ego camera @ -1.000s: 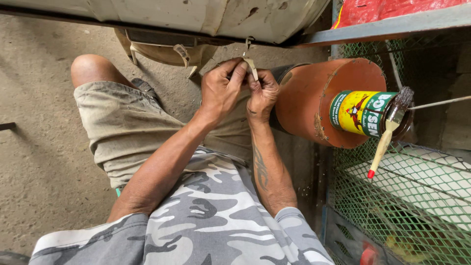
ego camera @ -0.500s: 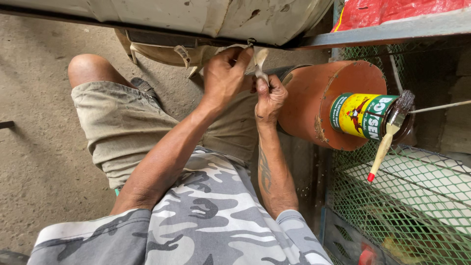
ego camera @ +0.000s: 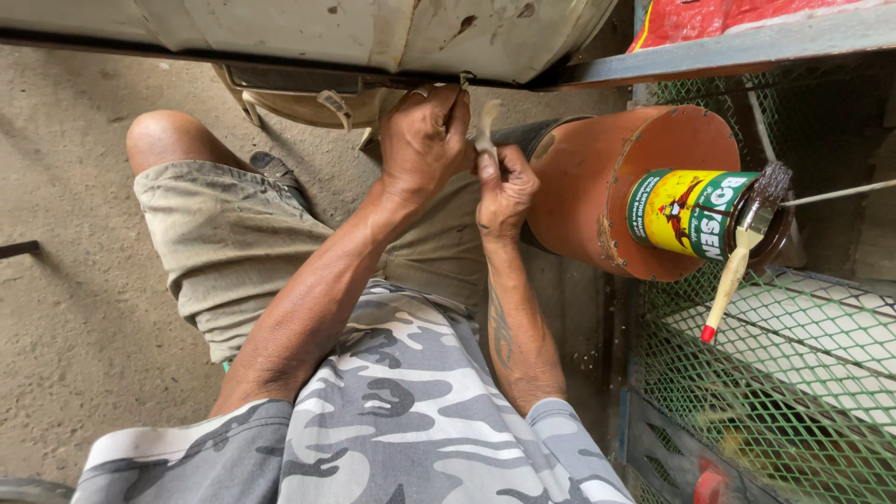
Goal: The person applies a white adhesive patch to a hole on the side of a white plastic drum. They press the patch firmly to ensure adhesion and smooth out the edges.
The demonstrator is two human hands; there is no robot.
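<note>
My left hand (ego camera: 425,140) is raised to the lower edge of a dented white metal panel (ego camera: 373,33). Its fingers are curled tight against that edge, and what they pinch is hidden. Just to its right, my right hand (ego camera: 504,191) grips a small pale strip (ego camera: 487,119) that sticks up from its fingertips toward the panel. The two hands almost touch. Both forearms rise from my camouflage shirt (ego camera: 392,420), and the right one has a tattoo. My bent knee in khaki shorts (ego camera: 224,243) lies to the left.
An orange-brown drum (ego camera: 597,196) lies on its side at the right, with a yellow and green paint can (ego camera: 686,213) against it. A brush with a pale handle and red tip (ego camera: 737,261) rests on the can. Green wire mesh (ego camera: 784,392) fills the lower right. The floor is concrete (ego camera: 65,336).
My left hand has risen to the panel's edge. My right hand has drifted slightly right and lower, so the hands have parted a little, with the strip still between them.
</note>
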